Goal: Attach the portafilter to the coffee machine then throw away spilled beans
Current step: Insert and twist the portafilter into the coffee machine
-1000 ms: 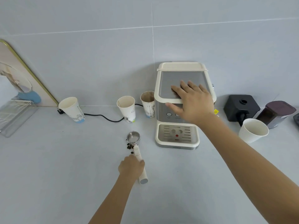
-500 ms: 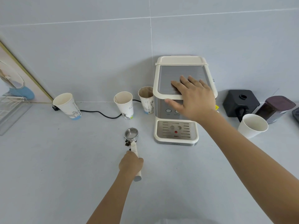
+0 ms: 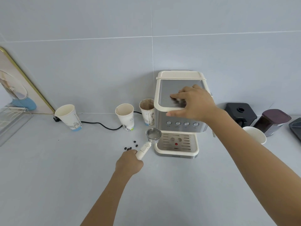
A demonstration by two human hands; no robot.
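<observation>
A cream and steel coffee machine [image 3: 180, 75] stands against the wall, its drip tray [image 3: 176, 150] in front. My right hand [image 3: 193, 103] rests flat on the machine's steel top, fingers spread. My left hand [image 3: 129, 163] is closed around the cream handle of the portafilter [image 3: 154, 135], whose empty metal basket hovers just left of the drip tray, tilted up to the right. Several dark spilled beans [image 3: 131, 146] lie on the counter just left of the handle.
Three paper cups [image 3: 69, 117] [image 3: 126, 116] [image 3: 147, 111] stand left of the machine with a black cable [image 3: 104, 126] between them. A white cup [image 3: 255, 134], a black grinder [image 3: 240, 114] and a dark jar [image 3: 272, 122] stand to the right. A framed board [image 3: 24, 84] and clear rack [image 3: 9, 121] are far left.
My left hand lifted the portafilter off the counter and swung its basket right toward the machine, uncovering the beans. My right hand stays on the machine's top.
</observation>
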